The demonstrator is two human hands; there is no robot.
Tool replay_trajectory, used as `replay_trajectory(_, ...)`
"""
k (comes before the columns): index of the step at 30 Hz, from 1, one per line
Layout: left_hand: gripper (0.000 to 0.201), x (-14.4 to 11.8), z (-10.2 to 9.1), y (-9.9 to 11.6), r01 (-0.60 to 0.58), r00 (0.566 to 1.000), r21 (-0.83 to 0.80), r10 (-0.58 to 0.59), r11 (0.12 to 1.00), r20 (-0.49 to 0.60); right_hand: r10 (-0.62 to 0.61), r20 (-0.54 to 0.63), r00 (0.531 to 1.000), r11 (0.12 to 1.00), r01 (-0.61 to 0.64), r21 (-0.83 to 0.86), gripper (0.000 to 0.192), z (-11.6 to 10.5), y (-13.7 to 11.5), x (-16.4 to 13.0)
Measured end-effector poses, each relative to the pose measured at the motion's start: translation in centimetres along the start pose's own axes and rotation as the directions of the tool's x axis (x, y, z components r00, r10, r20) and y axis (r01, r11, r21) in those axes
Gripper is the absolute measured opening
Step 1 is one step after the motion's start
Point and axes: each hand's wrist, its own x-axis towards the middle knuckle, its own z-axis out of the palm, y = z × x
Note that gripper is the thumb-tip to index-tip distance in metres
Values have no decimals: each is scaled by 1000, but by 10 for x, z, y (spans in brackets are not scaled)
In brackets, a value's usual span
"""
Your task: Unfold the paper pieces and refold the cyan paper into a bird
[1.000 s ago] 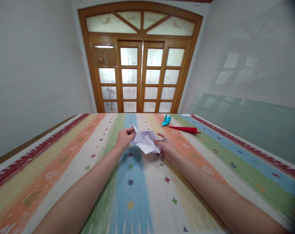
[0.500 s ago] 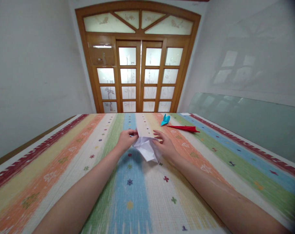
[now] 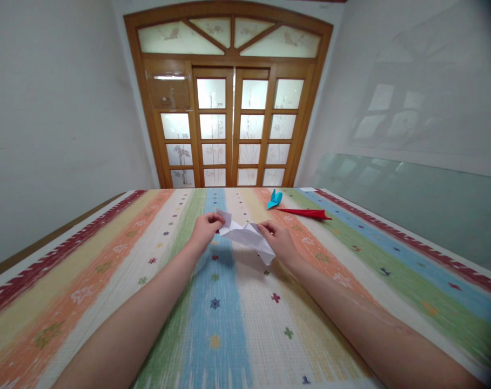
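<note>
A white sheet of folded paper (image 3: 247,237) is stretched between my two hands above the striped tablecloth (image 3: 215,324). My left hand (image 3: 207,226) pinches its left corner, where a small flap stands up. On the other side my right hand (image 3: 276,239) grips the right edge between thumb and fingers. Creases cross the paper, and one corner points down toward me near the right hand. Beyond the right hand lie a blue folded paper figure (image 3: 275,199) and a long pointed red folded paper piece (image 3: 305,214).
The tablecloth covers a long table. A wooden door with glass panes (image 3: 233,119) stands past the far edge. White walls rise on both sides, and a pale green glass panel (image 3: 411,189) leans along the right.
The paper has been pulled wider and flatter between the hands. My right hand's fingers, spread before, have closed on its edge. The tall flap on the left has come down.
</note>
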Motion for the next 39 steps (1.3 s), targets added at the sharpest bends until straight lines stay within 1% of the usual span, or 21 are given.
replay_trajectory(6,4,3,-4,-7,36,999,-30,-37,999,-34,-17,-2,1000,1000,17,-26,23,1,-2,-1)
replay_trajectory(11,11,4,-5,-10,19,999,34,-18,999,-38,-26,6,1000,999,26,-39,24,3,-3,-2)
replay_trajectory(13,11,5,-5,-9,-18,999,83,21,996,-34,-30,7,1000,999,31,-41,25,3,-4,-3)
replay_trajectory(16,9,5,-4,-7,-119,990,177,131,977,-59,-40,20,999,998,41,-38,23,3,-4,-3)
replay_trajectory(18,21,3,-4,-4,-170,975,231,197,958,-100,-49,33,998,998,50,-34,22,3,-3,-3)
replay_trajectory(20,41,-2,-5,-1,-244,950,315,291,917,-110,-57,43,997,998,58,-31,22,3,-1,-3)
replay_trajectory(21,52,-5,-6,2,-317,925,396,372,862,-70,-61,46,997,998,63,-32,22,3,0,-3)
replay_trajectory(22,59,-8,-7,4,-409,884,494,468,767,5,-65,47,997,997,67,-33,22,3,1,-2)
replay_trajectory(23,63,-11,-8,7,-512,821,589,558,625,121,-70,48,996,997,72,-37,22,3,3,-2)
replay_trajectory(24,61,-14,-9,10,-602,746,653,616,460,254,-76,48,996,996,78,-42,22,2,5,-1)
replay_trajectory(25,53,-16,-10,12,-673,669,676,636,300,384,-84,49,995,995,86,-48,22,2,7,-1)
replay_trajectory(26,42,-18,-11,15,-725,604,664,629,180,489,-92,50,995,994,95,-54,22,1,9,0)
replay_trajectory(27,29,-19,-10,16,-766,550,636,609,95,571,-101,51,994,993,104,-62,22,0,10,1)
replay_trajectory(28,20,-20,-10,17,-797,508,602,585,42,632,-110,51,993,991,114,-72,22,-2,12,2)
replay_trajectory(29,14,-20,-9,18,-819,484,573,556,18,675,-121,49,991,989,125,-83,22,-3,13,3)
replay_trajectory(30,12,-20,-8,18,-830,483,557,525,20,701,-132,45,990,986,136,-96,22,-5,14,4)
replay_trajectory(31,11,-19,-7,17,-829,501,557,493,39,711,-144,35,989,983,147,-110,21,-7,14,5)
replay_trajectory(33,10,-19,-6,15,-801,564,591,443,90,697,-179,6,984,974,178,-137,21,-11,11,7)
replay_trajectory(35,11,-18,-6,13,-760,622,638,420,123,660,-225,-21,974,963,219,-157,26,-15,4,8)
replay_trajectory(37,12,-18,-8,12,-727,658,673,415,134,628,-282,-16,959,947,276,-165,28,-19,-7,8)
replay_trajectory(39,14,-18,-10,11,-703,685,697,400,145,608,-368,33,929,916,368,-162,30,-22,-19,8)
